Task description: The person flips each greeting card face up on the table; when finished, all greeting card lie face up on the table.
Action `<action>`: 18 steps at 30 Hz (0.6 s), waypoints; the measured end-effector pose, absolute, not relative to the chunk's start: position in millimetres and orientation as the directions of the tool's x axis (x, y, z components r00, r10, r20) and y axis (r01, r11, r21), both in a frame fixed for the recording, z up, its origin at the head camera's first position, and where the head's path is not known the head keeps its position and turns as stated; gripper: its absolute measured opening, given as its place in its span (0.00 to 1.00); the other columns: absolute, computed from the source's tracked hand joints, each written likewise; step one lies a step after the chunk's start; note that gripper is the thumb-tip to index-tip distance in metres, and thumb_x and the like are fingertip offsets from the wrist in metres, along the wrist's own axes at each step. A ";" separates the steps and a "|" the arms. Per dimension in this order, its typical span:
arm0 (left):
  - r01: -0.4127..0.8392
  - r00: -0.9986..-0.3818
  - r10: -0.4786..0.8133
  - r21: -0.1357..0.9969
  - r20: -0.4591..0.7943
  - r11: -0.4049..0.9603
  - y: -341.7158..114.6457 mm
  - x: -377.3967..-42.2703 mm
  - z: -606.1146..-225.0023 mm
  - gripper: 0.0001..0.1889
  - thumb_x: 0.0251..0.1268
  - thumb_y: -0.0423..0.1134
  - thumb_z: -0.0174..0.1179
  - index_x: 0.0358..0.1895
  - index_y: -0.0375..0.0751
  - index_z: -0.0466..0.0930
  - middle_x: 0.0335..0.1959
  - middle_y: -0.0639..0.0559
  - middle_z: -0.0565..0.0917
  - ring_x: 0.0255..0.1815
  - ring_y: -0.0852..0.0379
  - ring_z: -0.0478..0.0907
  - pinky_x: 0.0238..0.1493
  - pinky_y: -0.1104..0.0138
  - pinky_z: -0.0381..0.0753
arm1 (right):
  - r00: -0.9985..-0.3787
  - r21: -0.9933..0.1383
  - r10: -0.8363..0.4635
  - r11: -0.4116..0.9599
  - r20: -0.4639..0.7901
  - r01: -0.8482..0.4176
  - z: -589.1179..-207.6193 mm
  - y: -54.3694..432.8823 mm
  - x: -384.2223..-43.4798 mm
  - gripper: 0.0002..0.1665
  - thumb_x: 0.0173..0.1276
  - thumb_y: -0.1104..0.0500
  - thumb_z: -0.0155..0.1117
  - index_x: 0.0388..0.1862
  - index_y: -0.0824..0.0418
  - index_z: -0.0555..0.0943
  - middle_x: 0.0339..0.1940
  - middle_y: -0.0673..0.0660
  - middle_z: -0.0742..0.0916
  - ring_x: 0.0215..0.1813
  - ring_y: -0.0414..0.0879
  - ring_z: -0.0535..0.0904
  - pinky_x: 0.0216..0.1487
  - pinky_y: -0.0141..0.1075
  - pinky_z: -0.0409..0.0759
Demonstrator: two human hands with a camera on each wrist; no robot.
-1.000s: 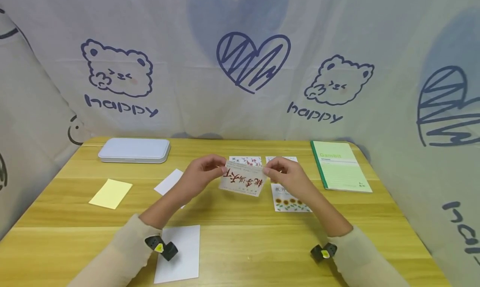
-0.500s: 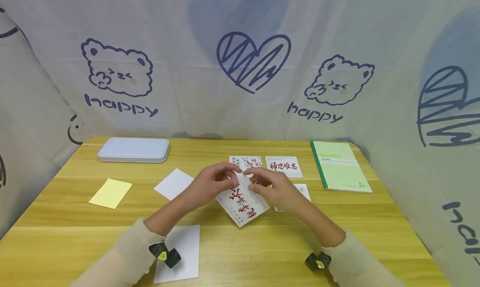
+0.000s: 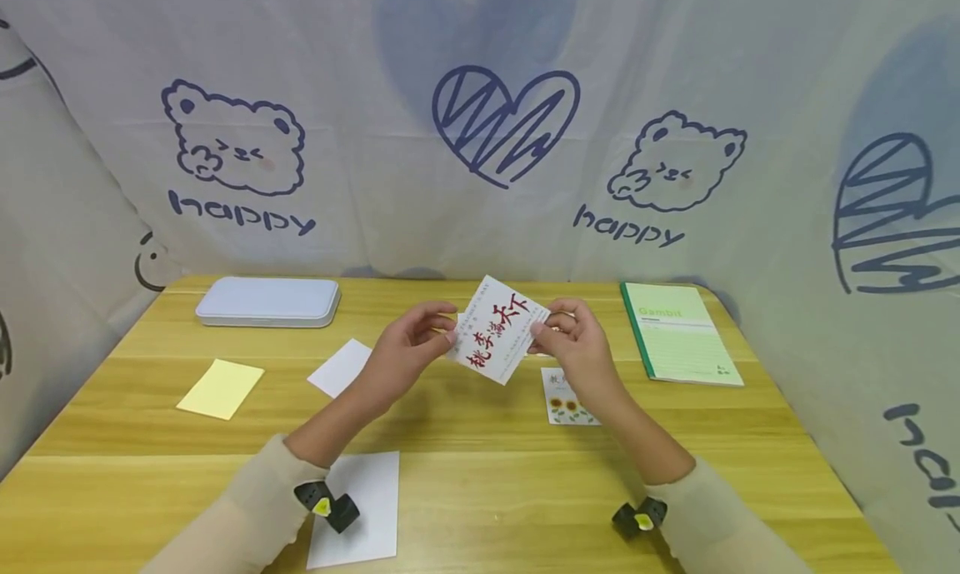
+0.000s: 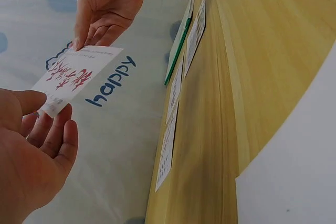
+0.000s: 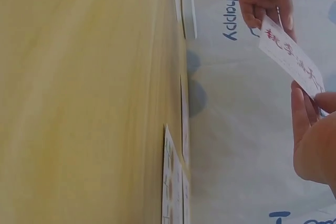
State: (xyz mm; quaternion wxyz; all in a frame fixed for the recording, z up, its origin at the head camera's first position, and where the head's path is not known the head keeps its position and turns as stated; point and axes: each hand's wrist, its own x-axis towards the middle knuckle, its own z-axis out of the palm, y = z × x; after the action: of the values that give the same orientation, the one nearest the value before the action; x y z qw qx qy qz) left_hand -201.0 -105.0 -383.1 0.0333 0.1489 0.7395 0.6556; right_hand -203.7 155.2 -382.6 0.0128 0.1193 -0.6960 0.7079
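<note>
A white card [image 3: 497, 331] with red Chinese characters is held up above the table, tilted, its text running upward to the right. My left hand [image 3: 405, 357] pinches its left corner between thumb and fingers; the left wrist view shows that thumb [image 4: 32, 101] on the printed face. On the opposite corner, my right hand [image 3: 581, 353] pinches with thumb and fingers. Beneath the right hand lies a sunflower card [image 3: 568, 399], partly covered. Other cards behind the held card are almost fully hidden in the head view; the left wrist view shows cards [image 4: 167, 148] lying flat in a row.
A white case [image 3: 268, 301] lies at the back left. Nearer are a yellow paper pad [image 3: 221, 388] and a white paper [image 3: 339, 368]. A larger white sheet [image 3: 367, 507] is partly under the left forearm. The green notebook [image 3: 681, 332] lies at the back right of the wooden table [image 3: 510, 491].
The card has been turned so its red text now reads upright, up toward the right. My hands came together on it, then moved apart to opposite corners; it is now higher.
</note>
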 end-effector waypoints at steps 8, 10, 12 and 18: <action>0.197 -0.954 0.250 0.973 0.163 0.118 -106.0 -200.3 -382.4 0.14 0.71 0.31 0.58 0.56 0.40 0.81 0.50 0.43 0.83 0.45 0.52 0.80 0.48 0.66 0.82 | -0.960 -0.976 -0.217 0.083 0.177 -0.199 -381.5 159.1 -203.7 0.24 0.76 0.61 0.59 0.67 0.62 0.67 0.51 0.63 0.85 0.47 0.46 0.86 0.51 0.37 0.85; 0.194 -0.951 0.271 0.969 0.147 0.155 -106.6 -200.3 -383.4 0.12 0.72 0.32 0.57 0.55 0.41 0.83 0.52 0.44 0.83 0.45 0.52 0.79 0.48 0.67 0.81 | -0.949 -0.961 -0.255 0.158 0.184 -0.228 -380.7 161.3 -203.5 0.26 0.76 0.60 0.60 0.70 0.58 0.69 0.52 0.62 0.85 0.48 0.47 0.85 0.51 0.35 0.84; 0.194 -0.945 0.300 0.960 0.128 0.202 -106.4 -199.9 -384.1 0.12 0.73 0.34 0.57 0.54 0.43 0.84 0.54 0.47 0.83 0.45 0.52 0.77 0.47 0.67 0.79 | -0.937 -0.939 -0.294 0.227 0.188 -0.259 -380.2 161.9 -203.1 0.25 0.76 0.59 0.61 0.70 0.54 0.71 0.50 0.60 0.85 0.47 0.48 0.84 0.51 0.36 0.84; 0.212 -0.921 0.376 0.937 0.097 0.277 -104.2 -200.4 -388.5 0.14 0.73 0.36 0.58 0.58 0.44 0.82 0.51 0.48 0.84 0.44 0.53 0.75 0.45 0.65 0.77 | -0.913 -0.876 -0.358 0.357 0.193 -0.325 -385.4 162.4 -202.8 0.17 0.76 0.57 0.61 0.61 0.58 0.81 0.47 0.59 0.86 0.45 0.50 0.83 0.49 0.44 0.85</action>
State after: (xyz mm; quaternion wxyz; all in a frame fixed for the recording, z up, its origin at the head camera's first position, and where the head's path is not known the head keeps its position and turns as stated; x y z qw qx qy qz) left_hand -200.4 -104.2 -388.5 0.0716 0.1848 0.7960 0.5719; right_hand -202.8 162.4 -385.4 -0.0156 0.2076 -0.8236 0.5276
